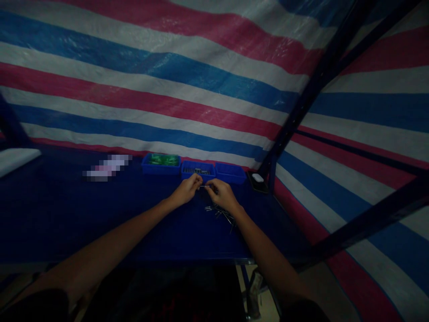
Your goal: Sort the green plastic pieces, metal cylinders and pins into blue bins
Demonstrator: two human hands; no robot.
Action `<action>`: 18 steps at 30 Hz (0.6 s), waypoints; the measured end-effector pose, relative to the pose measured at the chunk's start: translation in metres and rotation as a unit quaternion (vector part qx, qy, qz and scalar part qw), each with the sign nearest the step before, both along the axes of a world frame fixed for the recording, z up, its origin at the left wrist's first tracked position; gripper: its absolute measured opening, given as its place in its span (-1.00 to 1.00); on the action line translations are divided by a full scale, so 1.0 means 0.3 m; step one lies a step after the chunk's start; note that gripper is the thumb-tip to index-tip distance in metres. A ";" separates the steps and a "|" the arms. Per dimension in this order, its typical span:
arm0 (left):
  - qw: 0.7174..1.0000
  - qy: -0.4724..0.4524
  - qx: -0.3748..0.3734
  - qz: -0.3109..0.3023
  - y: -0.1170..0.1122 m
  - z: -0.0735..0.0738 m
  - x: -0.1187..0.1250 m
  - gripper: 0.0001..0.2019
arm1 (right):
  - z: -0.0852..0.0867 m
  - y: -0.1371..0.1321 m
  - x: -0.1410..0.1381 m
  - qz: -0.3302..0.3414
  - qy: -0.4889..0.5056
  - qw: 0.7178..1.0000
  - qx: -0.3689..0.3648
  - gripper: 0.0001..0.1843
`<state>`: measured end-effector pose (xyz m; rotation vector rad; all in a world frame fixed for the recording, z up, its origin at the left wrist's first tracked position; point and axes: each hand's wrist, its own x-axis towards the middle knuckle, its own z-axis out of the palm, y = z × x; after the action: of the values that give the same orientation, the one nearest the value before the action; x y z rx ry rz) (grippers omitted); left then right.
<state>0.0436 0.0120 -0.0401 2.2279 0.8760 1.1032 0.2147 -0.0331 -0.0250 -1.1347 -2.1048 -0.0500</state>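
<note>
My left hand (pixel 188 188) is closed in a pinch at the left end of a thin, pale rod (pixel 204 186). At its other end the fingers of my right hand (pixel 221 193) are pinched as well, so the rod spans the short gap between both hands. Its exact kind is too small and dark to make out. Beneath my right wrist lies a loose pile of thin metallic sticks (pixel 225 214), partly hidden by the forearm. Just behind my hands stands a blue bin (pixel 197 164) with small greyish parts in it.
Left of that bin is another blue bin (pixel 161 170) holding green pieces; a third blue bin (pixel 230 180) stands to the right. A white case on a dark flat object (pixel 257 178) lies by the frame post. Striped sheeting (pixel 167 103) walls the blue table (pixel 100 214).
</note>
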 end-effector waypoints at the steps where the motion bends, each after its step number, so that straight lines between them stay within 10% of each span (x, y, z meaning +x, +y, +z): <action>1: 1.000 -0.016 -0.005 0.004 0.000 -0.003 0.001 -0.88 | 0.000 -0.001 -0.001 0.004 -0.003 1.000 0.005 -0.86; 8: 0.997 -0.032 -0.072 0.026 -0.020 -0.006 0.026 -0.78 | 0.035 -0.014 0.019 -0.015 -0.010 0.996 0.087 -0.79; 13: 0.996 0.082 -0.029 -0.035 -0.042 -0.004 0.035 -0.75 | 0.074 0.010 0.092 -0.187 0.081 0.958 0.201 -0.71; 18: 0.974 0.198 0.056 -0.095 -0.075 0.006 0.029 -0.78 | 0.062 0.059 0.134 -0.382 0.062 0.922 0.026 -0.63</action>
<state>0.0523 -0.0104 -0.0382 2.6155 0.7439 0.6450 0.2549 -0.0155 -0.0064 -1.8065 -1.4291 -0.3864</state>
